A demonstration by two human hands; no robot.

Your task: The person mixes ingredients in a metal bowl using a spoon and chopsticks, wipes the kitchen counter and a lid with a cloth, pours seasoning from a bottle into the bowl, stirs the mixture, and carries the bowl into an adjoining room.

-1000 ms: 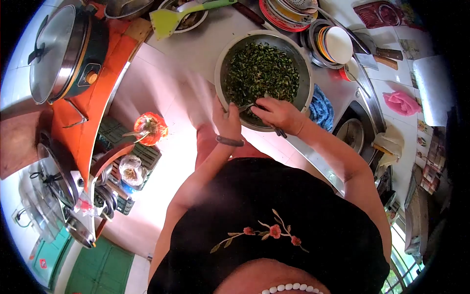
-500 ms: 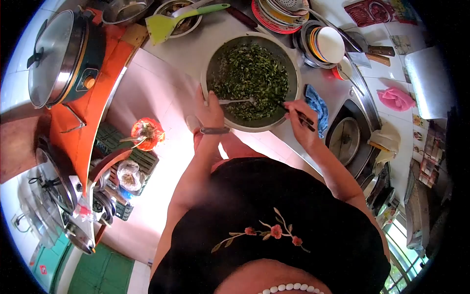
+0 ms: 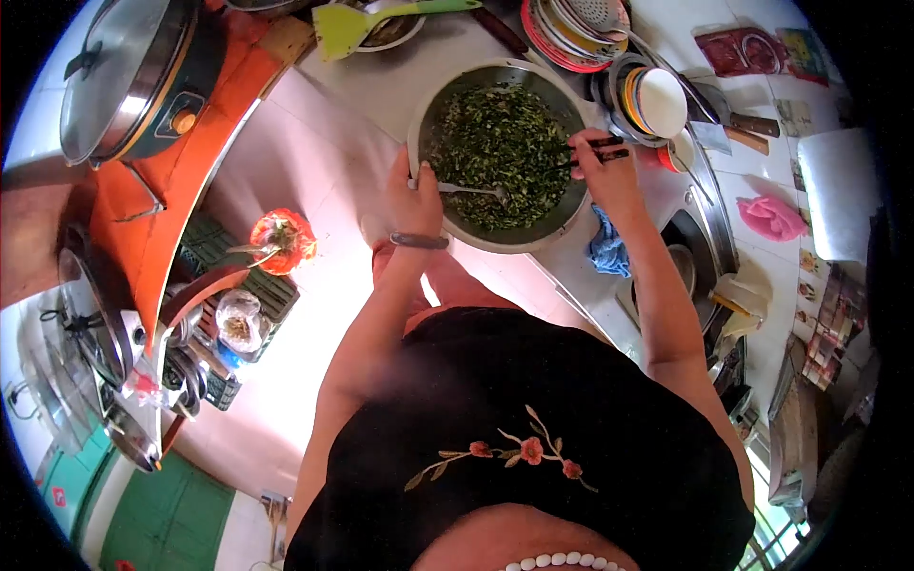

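Note:
A large metal bowl (image 3: 420, 105) holds chopped greens (image 3: 495, 143) near the counter's front edge. My left hand (image 3: 415, 202) is closed at the bowl's left rim and grips a metal spoon (image 3: 471, 189), whose far end rests in the greens. At the right rim my right hand (image 3: 606, 171) is closed on dark chopsticks (image 3: 609, 145); their tips reach toward the right part of the greens.
Stacked bowls (image 3: 661, 103) and plates (image 3: 568, 43) stand behind and right of the bowl. A blue cloth (image 3: 607, 246) lies beside the sink (image 3: 687, 249). At the back left is a green spatula (image 3: 340, 30); an electric pot (image 3: 143, 90) sits on the orange counter.
My right hand with the chopsticks has moved up along the bowl's right side, after first pulling away from my left hand. The spoon now lies across the greens from my left hand.

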